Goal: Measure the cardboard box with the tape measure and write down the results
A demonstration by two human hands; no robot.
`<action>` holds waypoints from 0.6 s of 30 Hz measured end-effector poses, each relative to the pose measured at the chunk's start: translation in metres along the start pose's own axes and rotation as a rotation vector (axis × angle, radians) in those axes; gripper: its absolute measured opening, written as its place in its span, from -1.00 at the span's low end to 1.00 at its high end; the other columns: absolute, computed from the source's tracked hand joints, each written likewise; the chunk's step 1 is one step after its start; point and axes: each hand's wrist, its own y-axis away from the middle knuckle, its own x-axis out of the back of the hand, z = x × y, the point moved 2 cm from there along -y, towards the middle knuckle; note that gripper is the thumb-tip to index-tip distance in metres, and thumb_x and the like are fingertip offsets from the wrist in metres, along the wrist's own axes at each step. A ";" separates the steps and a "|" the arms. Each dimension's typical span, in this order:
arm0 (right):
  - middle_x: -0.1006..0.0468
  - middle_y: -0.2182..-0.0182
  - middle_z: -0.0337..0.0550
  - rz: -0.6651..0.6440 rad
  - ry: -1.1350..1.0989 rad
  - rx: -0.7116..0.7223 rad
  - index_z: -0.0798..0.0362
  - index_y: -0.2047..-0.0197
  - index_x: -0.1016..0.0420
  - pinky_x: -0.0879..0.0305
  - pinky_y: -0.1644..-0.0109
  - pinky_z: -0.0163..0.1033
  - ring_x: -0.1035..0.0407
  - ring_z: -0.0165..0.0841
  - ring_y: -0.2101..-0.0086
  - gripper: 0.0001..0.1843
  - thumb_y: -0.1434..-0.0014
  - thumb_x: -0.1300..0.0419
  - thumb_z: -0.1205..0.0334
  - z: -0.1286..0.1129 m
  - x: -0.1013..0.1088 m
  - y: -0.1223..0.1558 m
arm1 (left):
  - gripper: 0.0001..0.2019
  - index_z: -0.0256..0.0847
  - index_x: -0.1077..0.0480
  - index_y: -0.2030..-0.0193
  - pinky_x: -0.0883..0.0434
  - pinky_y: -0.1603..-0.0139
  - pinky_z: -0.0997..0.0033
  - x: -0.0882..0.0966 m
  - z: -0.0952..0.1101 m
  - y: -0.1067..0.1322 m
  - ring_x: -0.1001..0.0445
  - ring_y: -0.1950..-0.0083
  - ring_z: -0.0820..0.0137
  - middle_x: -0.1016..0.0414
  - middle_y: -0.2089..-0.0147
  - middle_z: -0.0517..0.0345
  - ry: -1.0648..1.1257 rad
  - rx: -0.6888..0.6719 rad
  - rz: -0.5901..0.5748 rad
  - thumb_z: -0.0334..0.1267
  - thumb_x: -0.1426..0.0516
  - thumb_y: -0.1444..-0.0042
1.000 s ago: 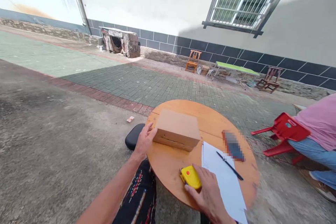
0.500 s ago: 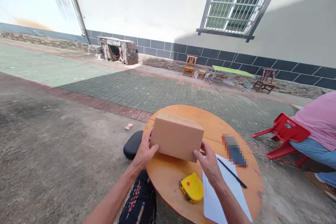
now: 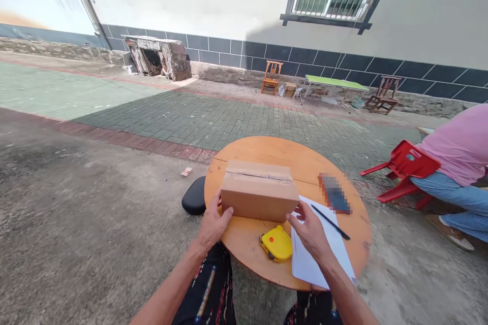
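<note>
A brown cardboard box [image 3: 259, 198] with a taped seam along its top rests on the round wooden table [image 3: 267, 144]. My left hand [image 3: 214, 221] grips its left end, thumb on the near face and fingers round the side. At the lower right corner, my right hand [image 3: 307, 224] holds it in the same way, partly above white paper [image 3: 320, 259]. Just in front of the box lies a yellow tape measure [image 3: 277, 244]. A black pen [image 3: 331, 222] lies slantwise across the paper.
A blurred-out flat object [image 3: 335, 194] lies on the table's right side. A black case [image 3: 194, 196] is beyond the left edge. To the right, a person in a pink top [image 3: 461, 144] sits on a red plastic chair [image 3: 414, 165]. A green table [image 3: 335, 82] stands by the wall.
The box has tipped down from a tilt, so its taped top now shows. Both hands have kept hold of it. My view has dropped a little, showing more of my legs.
</note>
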 end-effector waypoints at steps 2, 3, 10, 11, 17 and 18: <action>-0.48 -0.07 0.08 -0.009 0.134 -0.029 0.06 -0.16 -0.29 -0.31 -0.03 0.04 -0.41 -0.08 0.00 -0.43 -0.11 -0.11 0.00 0.003 0.004 0.016 | -0.38 -0.19 -0.15 -0.31 -0.26 -0.26 0.11 0.005 0.005 0.002 -0.36 -0.21 0.19 -0.37 -0.21 -0.06 -0.016 0.005 0.004 -0.20 -0.14 -0.08; -0.45 -0.10 0.09 -0.034 0.216 -0.024 0.06 -0.19 -0.26 -0.28 -0.07 0.05 -0.37 -0.06 -0.05 -0.39 -0.10 -0.14 0.00 0.004 0.004 0.026 | -0.38 -0.18 -0.15 -0.31 -0.24 -0.28 0.09 0.009 0.007 0.005 -0.32 -0.24 0.18 -0.35 -0.23 -0.06 -0.039 0.006 0.037 -0.20 -0.14 -0.09; -0.46 -0.07 0.21 -0.124 0.580 0.054 0.21 -0.27 -0.17 -0.20 -0.06 0.10 -0.33 0.08 -0.03 -0.14 0.03 -0.28 0.01 -0.010 -0.026 0.068 | -0.57 -0.13 -0.26 -0.19 -0.31 -0.21 0.11 0.007 0.012 0.078 -0.37 -0.16 0.20 -0.36 -0.18 -0.02 -0.183 -0.002 0.198 -0.21 -0.09 -0.16; -0.45 -0.07 0.22 -0.116 0.583 0.064 0.21 -0.27 -0.17 -0.20 -0.05 0.10 -0.32 0.09 -0.03 -0.14 0.03 -0.29 0.00 -0.012 -0.029 0.068 | -0.58 -0.12 -0.26 -0.18 -0.30 -0.22 0.11 0.003 0.013 0.087 -0.36 -0.17 0.20 -0.35 -0.19 -0.01 -0.195 -0.009 0.157 -0.22 -0.09 -0.17; -0.51 0.00 0.18 -0.104 0.464 0.033 0.19 -0.19 -0.32 -0.24 -0.06 0.14 -0.37 0.07 0.03 -0.25 0.06 -0.31 0.08 -0.010 -0.028 0.075 | -0.30 -0.11 0.01 -0.37 -0.24 -0.28 0.07 0.013 0.023 0.055 -0.23 -0.30 0.12 -0.14 -0.35 -0.08 -0.158 0.030 0.235 -0.13 -0.16 -0.12; -0.51 -0.01 0.16 -0.090 0.395 -0.001 0.17 -0.19 -0.33 -0.24 -0.09 0.14 -0.37 0.06 0.01 -0.24 0.08 -0.32 0.09 -0.010 -0.023 0.079 | -0.25 -0.12 0.04 -0.39 -0.22 -0.29 0.07 0.015 0.024 0.040 -0.21 -0.31 0.10 -0.10 -0.37 -0.09 -0.126 0.035 0.204 -0.11 -0.18 -0.10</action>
